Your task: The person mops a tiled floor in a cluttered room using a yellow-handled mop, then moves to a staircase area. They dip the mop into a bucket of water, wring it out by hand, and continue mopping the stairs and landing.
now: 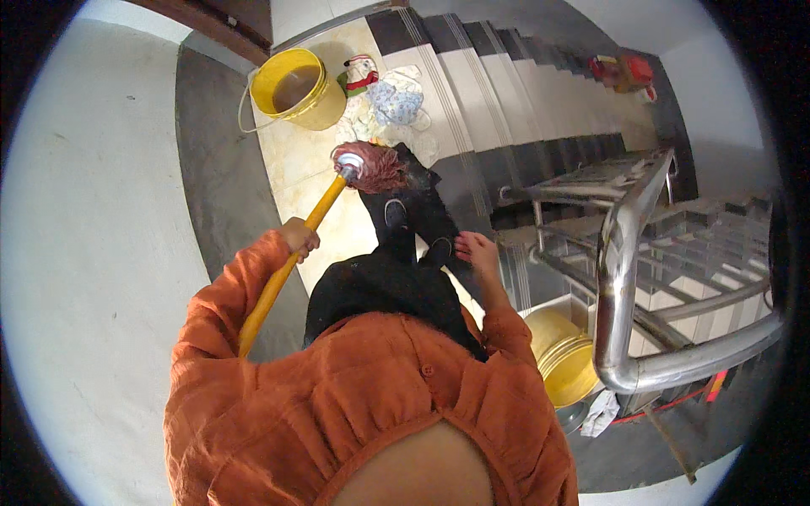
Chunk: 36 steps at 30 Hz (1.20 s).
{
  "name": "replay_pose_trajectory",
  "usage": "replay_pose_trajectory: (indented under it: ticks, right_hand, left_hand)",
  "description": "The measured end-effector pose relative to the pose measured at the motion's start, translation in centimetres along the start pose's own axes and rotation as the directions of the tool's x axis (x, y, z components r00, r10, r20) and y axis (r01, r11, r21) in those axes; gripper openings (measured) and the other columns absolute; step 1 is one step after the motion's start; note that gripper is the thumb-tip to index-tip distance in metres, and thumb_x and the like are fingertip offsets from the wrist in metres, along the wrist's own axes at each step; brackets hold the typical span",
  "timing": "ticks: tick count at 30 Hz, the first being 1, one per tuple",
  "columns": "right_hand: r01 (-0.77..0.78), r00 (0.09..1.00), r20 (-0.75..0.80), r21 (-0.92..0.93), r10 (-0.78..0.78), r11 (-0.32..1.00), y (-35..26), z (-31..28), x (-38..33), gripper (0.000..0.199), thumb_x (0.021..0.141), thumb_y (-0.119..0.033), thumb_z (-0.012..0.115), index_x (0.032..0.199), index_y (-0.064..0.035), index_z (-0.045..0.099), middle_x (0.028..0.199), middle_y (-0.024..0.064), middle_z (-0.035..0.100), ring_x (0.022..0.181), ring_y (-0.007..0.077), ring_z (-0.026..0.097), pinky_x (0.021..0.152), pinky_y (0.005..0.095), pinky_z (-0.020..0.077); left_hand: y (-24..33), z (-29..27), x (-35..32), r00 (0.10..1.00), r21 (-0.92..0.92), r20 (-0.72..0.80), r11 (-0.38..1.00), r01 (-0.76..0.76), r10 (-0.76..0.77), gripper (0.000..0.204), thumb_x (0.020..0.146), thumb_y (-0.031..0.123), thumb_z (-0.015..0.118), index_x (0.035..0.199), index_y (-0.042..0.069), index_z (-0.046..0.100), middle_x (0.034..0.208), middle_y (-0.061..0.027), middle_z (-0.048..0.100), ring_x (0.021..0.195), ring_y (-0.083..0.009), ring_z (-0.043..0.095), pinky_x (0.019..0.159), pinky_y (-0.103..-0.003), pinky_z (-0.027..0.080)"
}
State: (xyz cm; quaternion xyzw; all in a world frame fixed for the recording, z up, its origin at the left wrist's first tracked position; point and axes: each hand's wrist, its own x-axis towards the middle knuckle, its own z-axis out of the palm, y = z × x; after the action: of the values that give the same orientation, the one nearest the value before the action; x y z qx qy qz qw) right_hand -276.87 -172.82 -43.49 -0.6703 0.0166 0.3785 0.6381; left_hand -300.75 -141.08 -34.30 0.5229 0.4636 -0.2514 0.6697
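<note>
My left hand is wrapped round the yellow handle of a mop, which slants away from my left side. Its reddish-brown string head rests at the far end, beside a dark patch and just ahead of my shoes. At my right side hangs my right hand, free of any object, with its fingers loosely stretched out. A yellow bucket with murky water inside stands beyond the mop head to the left. Crumpled cloths, white, pale blue and red-green, lie on the tiles next to it.
Stairs with dark edges rise ahead to the right, with red items farther up. A steel railing stands close on my right. Below it sit another yellow bucket and a pale rag. A wall runs along my left.
</note>
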Motion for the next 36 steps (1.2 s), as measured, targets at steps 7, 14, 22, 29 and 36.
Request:
replay_pose_trajectory:
  ticks: [7,14,22,29,36]
  right_hand:
    - [0.606,0.795,0.245,-0.335,-0.555,0.721,-8.3,15.8,6.1,0.015,0.075,-0.010,0.056,0.084,0.0011,0.057,0.071,0.0094,0.058,0.063,0.0168,0.055,0.058,0.0272,0.0431]
    - [0.794,0.453,0.288,-0.561,-0.844,0.235,-15.1,22.0,8.0,0.023,0.068,0.001,0.055,0.088,-0.0092,0.058,0.093,0.0100,0.048,0.085,0.0286,0.048,0.070,0.0357,0.0410]
    - [0.803,0.258,0.813,-0.481,-0.521,-0.352,-22.6,25.7,13.1,0.010,0.065,-0.001,0.051,0.073,-0.0063,0.054,0.087,0.0057,0.048,0.085,0.0250,0.047,0.071,0.0350,0.0413]
    - [0.923,0.247,0.940,-0.303,-0.237,-0.237,-28.3,28.4,16.8,0.011,0.066,0.001,0.052,0.074,-0.0063,0.051,0.081,0.0112,0.053,0.081,0.0290,0.051,0.068,0.0390,0.0423]
    - [0.950,0.251,0.909,-0.297,-0.332,-0.094,-31.5,30.3,15.7,0.010,0.065,-0.002,0.054,0.074,-0.0010,0.051,0.083,0.0130,0.053,0.077,0.0306,0.054,0.065,0.0388,0.0436]
  left_hand:
    - [6.0,-0.5,-3.5,0.993,0.093,-0.002,0.989,-0.116,0.117,0.011,0.065,0.011,0.055,0.067,0.001,0.051,0.048,-0.0028,0.042,0.033,-0.0102,0.038,0.030,-0.026,0.034]
    - [10.1,-0.7,-6.1,0.979,0.026,-0.002,0.979,-0.203,0.203,0.010,0.062,0.007,0.055,0.059,0.002,0.047,0.046,-0.0032,0.042,0.034,-0.0105,0.039,0.032,-0.025,0.031]
    - [13.8,-2.6,-6.7,0.976,0.032,-0.105,0.981,-0.189,0.191,0.008,0.065,0.005,0.053,0.061,0.002,0.046,0.046,-0.0040,0.042,0.032,-0.0103,0.037,0.030,-0.026,0.032]
    - [18.8,-4.0,-7.7,0.979,-0.043,-0.163,0.990,-0.131,0.122,0.005,0.065,-0.002,0.050,0.063,-0.001,0.045,0.047,-0.0060,0.041,0.032,-0.0114,0.038,0.029,-0.028,0.034]
    - [22.3,-5.3,-8.0,0.982,-0.141,-0.166,0.984,-0.112,0.088,0.007,0.066,0.003,0.051,0.062,0.003,0.045,0.047,-0.0032,0.040,0.031,-0.0087,0.036,0.028,-0.026,0.033]
